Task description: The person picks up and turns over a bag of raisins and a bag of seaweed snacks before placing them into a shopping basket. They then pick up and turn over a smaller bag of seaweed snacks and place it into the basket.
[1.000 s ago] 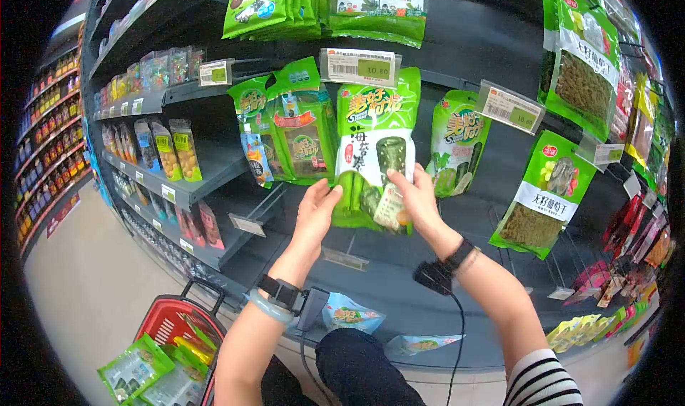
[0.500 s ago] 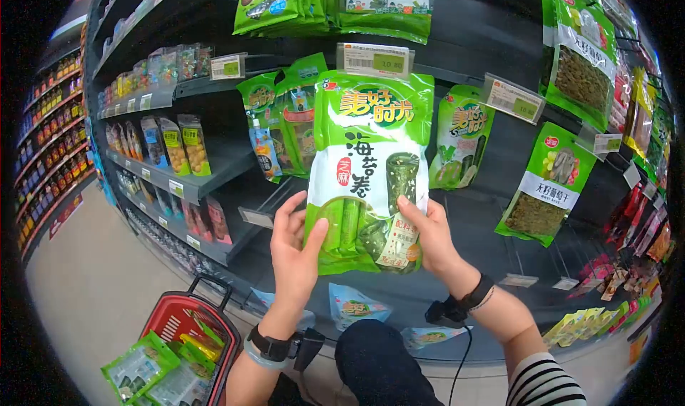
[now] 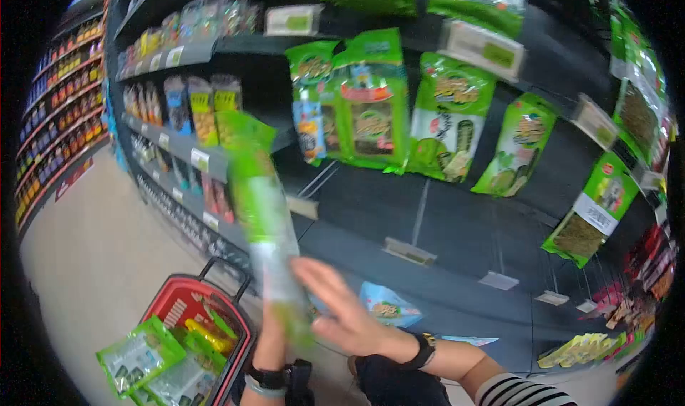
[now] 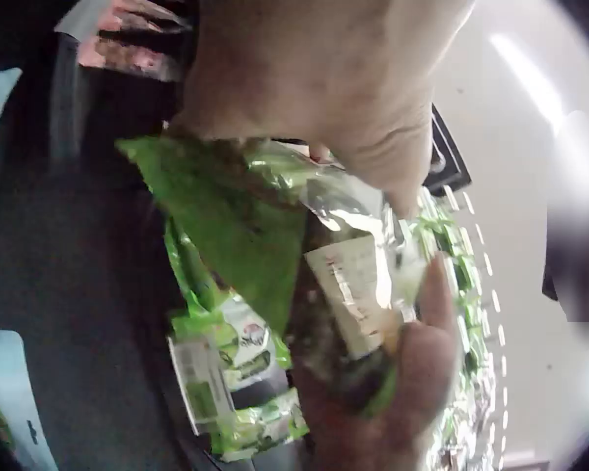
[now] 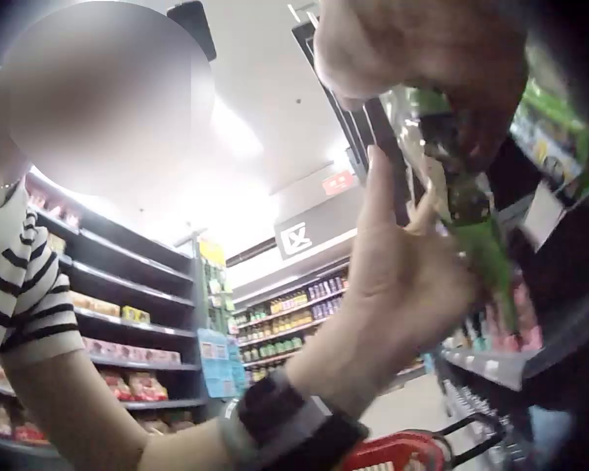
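Note:
A green-and-white bag of seaweed rolls (image 3: 267,224) stands nearly edge-on and blurred, in front of the left-hand shelves. My left hand (image 5: 383,270) grips its lower end; in the head view the bag hides most of that hand (image 3: 273,331). To its right, my right hand (image 3: 335,306) has its fingers rather straight, their tips at the bag's edge, with the thumb apart below them. From the left wrist, the bag's clear front with a pale label (image 4: 348,294) shows between the left hand (image 4: 314,69) and the right hand (image 4: 402,392).
A red basket (image 3: 160,288) with several green snack bags (image 3: 139,352) stands on the floor at lower left. Ahead, green bags hang on the dark rack, including a similar seaweed roll bag (image 3: 453,120). Price tags (image 3: 481,49) stick out. Shelves with snack packs (image 3: 203,110) run along the left.
The seaweed roll bag has swung left and turned from facing me to edge-on, both hands moving with it. My right thumb has left the bag's front. The head view has shifted left.

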Available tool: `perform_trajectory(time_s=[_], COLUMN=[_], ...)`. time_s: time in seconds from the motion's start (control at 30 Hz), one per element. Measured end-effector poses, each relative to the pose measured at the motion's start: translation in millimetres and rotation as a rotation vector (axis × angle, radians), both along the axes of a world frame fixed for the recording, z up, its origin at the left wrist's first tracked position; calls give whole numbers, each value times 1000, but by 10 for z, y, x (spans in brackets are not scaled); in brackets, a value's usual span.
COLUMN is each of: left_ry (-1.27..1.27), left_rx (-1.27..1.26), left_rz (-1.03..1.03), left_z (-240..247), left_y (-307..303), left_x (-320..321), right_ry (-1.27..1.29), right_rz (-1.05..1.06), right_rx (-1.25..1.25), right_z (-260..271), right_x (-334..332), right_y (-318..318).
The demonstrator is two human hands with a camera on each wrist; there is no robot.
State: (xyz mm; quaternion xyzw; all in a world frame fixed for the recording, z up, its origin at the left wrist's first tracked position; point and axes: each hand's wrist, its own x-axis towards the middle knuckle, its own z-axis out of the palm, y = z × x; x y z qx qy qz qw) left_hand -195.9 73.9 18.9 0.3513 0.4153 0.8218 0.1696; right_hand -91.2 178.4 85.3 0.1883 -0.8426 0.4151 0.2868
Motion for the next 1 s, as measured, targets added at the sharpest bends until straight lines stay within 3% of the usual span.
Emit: perform_trajectory(time_s=[0.03,0.1,0.13,0.2,0.27,0.37,0.4,0.53,0.63,0.73,1.0], left_ry=[-368,-587,-566,-546,-868,-763,-627,-669,-689,-724,-668], left_rx=[107,394,435,474,505,497,557,547,453,504,407], left_rz=[-276,-537,-550,-509,-569,-588,-747,-743,-527,-561,-603], left_z=[-28,-44,65,144,81,97,46,72,83,31,-127], left_y=[-136,-243,-292,-354,-430,-423,-410,-347,-286,-228,-224], left_x=[-43,-334,-391,-437,-426,-421,-475,-414,-355,-385,-361], right_ry=[-74,-78,-93,-29,-72,-104,-106,-38,52,96,115], right_rz=[90,112,161,60,97,111,102,45,-71,-192,-205], right_rx=[28,140,123,228,229,204,199,72,-2,-30,-37], right_z=[13,-135,-235,-412,-413,-464,-461,-473,-493,-495,-540], right_x=[-91,-275,-322,-389,-357,-358,-358,-343,-332,-329,-295], right_y=[-129,-350,-443,-561,-607,-615,-609,-554,-467,-376,-322])
